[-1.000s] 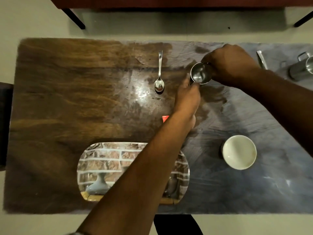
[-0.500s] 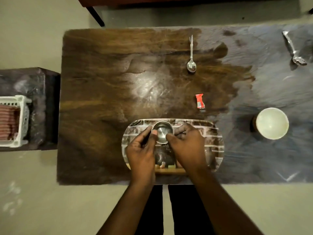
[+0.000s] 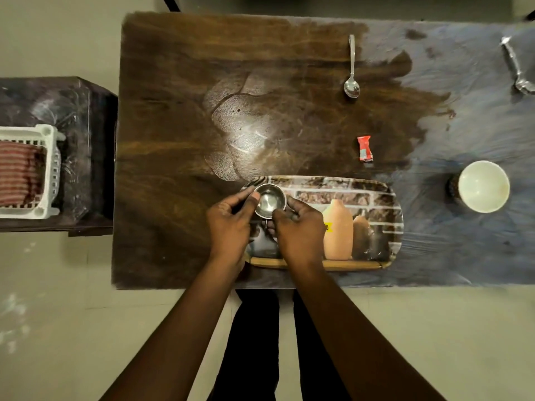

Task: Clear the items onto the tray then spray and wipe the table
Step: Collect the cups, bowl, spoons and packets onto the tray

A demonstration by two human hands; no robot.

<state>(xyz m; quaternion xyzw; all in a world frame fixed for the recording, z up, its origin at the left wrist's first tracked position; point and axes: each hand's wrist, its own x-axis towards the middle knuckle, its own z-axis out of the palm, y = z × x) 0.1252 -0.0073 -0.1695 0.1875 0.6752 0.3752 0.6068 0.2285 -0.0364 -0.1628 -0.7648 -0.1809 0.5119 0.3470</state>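
A small steel cup (image 3: 270, 200) sits at the left end of the picture-printed tray (image 3: 373, 198) near the table's front edge. My left hand (image 3: 231, 227) and my right hand (image 3: 298, 230) both grip the cup's sides. On the wooden table (image 3: 179, 111) lie a steel spoon (image 3: 351, 68) at the back, a red sachet (image 3: 364, 148) in the middle, a white bowl (image 3: 483, 186) to the right, and a steel fork (image 3: 516, 68) at the far right edge.
A dark side table (image 3: 84, 111) stands left of the table. It carries a white plastic basket (image 3: 47, 172) with a striped cloth (image 3: 18, 172) inside. My legs are under the front edge.
Both hands carried the steel cup from the table's back to the tray's left end. Over the last half second they have stayed on the cup there.
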